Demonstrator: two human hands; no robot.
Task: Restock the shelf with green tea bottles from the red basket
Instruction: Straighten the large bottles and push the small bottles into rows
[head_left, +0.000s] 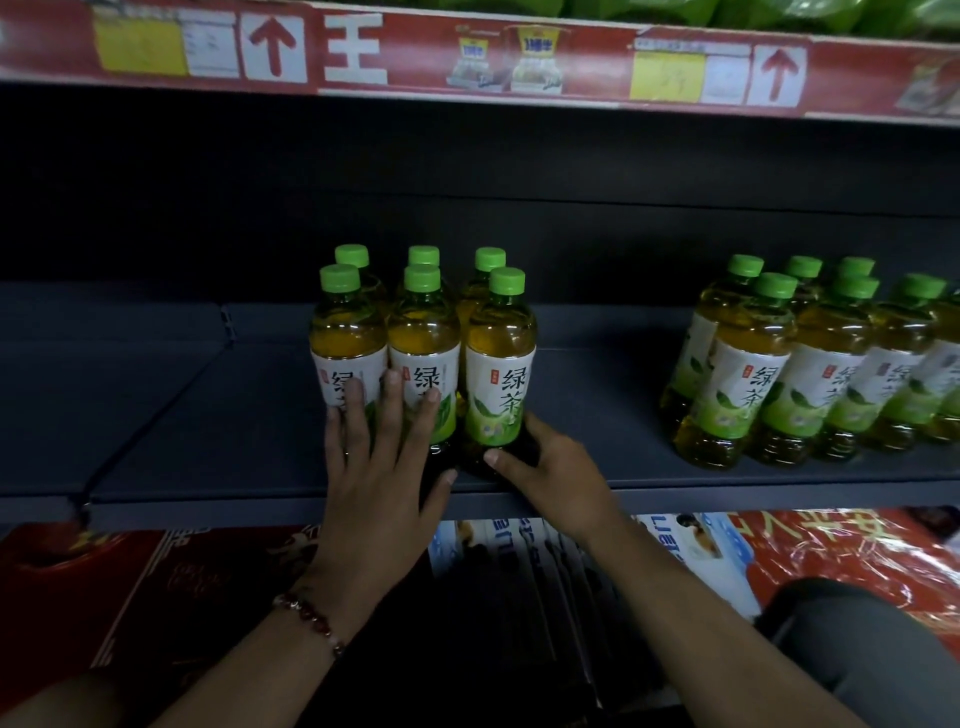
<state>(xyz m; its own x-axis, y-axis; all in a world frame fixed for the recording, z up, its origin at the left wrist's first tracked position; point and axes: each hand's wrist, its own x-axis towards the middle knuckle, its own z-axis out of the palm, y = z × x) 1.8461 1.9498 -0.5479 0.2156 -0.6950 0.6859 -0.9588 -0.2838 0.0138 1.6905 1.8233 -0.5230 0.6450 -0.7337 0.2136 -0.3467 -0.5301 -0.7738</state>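
Note:
Several green tea bottles with green caps stand in two rows at the middle of the dark shelf (208, 415). My left hand (379, 488), with a bead bracelet on the wrist, lies flat with fingers spread against the labels of the front-left bottle (347, 332) and the front-middle bottle (423, 332). My right hand (556, 483) wraps around the base of the front-right bottle (501, 374), which stands upright near the shelf's front edge. The red basket is out of view.
A second group of several green tea bottles (748, 374) stands at the right of the same shelf, with bare shelf between the groups. A red price strip (467, 57) edges the shelf above. Red packaged goods (831, 545) lie on the level below.

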